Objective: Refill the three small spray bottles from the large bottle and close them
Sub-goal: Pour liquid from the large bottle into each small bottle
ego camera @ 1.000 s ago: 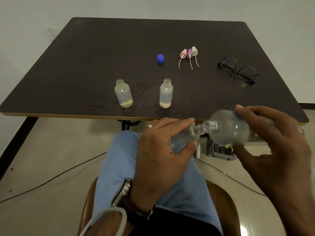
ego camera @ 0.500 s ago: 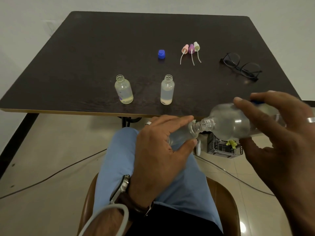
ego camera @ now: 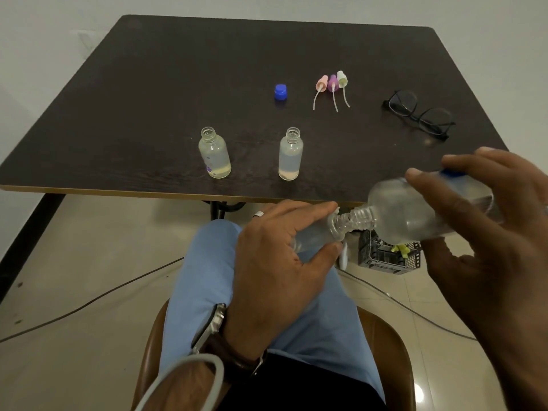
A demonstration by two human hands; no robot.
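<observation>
Small spray bottle (ego camera: 314, 235) sits in the left hand (ego camera: 278, 262), below the near table edge and over the person's lap. Fingers lie along its far side, thumb curls under the near side, so the grip is wrapped round the body; most of the bottle is hidden by the hand. Its open neck pokes out past the fingertips, tilted up to the right.

Large bottle (ego camera: 415, 212) is gripped by the right hand (ego camera: 486, 247), fingers curled over the top, thumb side underneath. It lies nearly horizontal, open mouth pointing left and meeting the small bottle's neck. Mouths look touching or just overlapping. Cannot tell if liquid is flowing; the plastic is clear and blurred there.

Beyond the left-hand grip, on the dark table (ego camera: 148, 99): two more small bottles, both upright, uncapped, partly filled. One with a purple print (ego camera: 214, 154) is further left, the plain one (ego camera: 290, 155) almost straight ahead of the grip. They stand well apart, near the front edge.

Further out: blue cap (ego camera: 280, 92), then three spray tops (ego camera: 331, 84) lying side by side (pink, purple, pale green), dip tubes pointing toward the person. Black glasses (ego camera: 418, 114) lie beyond the right-hand grip.

Below the bottle mouths, on the floor: a dark crate (ego camera: 388, 258) and cables. Left wrist has a watch (ego camera: 219, 330).
</observation>
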